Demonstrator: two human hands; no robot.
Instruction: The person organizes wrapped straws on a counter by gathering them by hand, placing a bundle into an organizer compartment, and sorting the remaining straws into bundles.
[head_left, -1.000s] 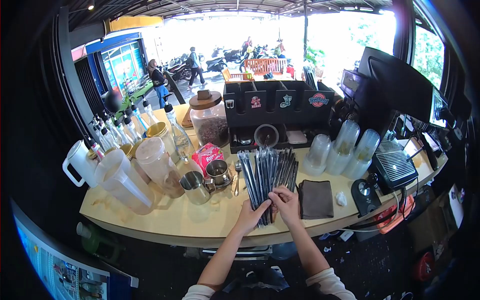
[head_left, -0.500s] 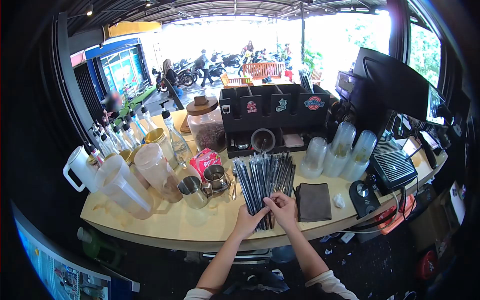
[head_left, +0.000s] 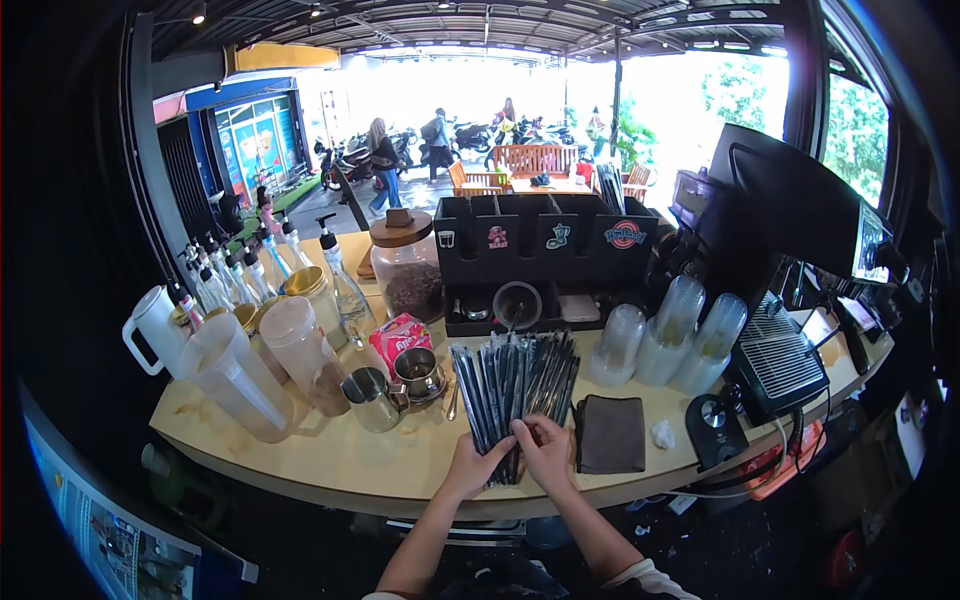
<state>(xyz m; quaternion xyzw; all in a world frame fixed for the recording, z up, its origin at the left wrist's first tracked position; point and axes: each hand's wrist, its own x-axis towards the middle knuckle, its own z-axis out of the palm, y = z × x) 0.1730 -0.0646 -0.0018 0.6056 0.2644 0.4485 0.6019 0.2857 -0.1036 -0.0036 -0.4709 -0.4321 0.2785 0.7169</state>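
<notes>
A fanned bundle of black straws in clear wrappers (head_left: 505,385) spreads over the front middle of the wooden counter. My left hand (head_left: 474,466) is closed around the lower left part of the bundle. On its lower right side, my right hand (head_left: 544,452) pinches some of the straws, its thumb near the left thumb. A folded dark cloth (head_left: 611,435) lies just right of the hands. To the left stand a steel pitcher (head_left: 374,399), a steel cup (head_left: 418,372) and a pink packet (head_left: 402,340).
Plastic pitchers (head_left: 237,378), pump bottles (head_left: 345,285) and a lidded jar (head_left: 407,268) stand left. A black organizer (head_left: 545,250) is behind the straws. Stacked plastic cups (head_left: 667,335), a coffee machine (head_left: 780,355) and a monitor (head_left: 790,200) are right. Several people are outside.
The camera view has tilted and shifted, so the counter and hands appear lower and slightly left. Both hands stay on the straws. People outside have walked on.
</notes>
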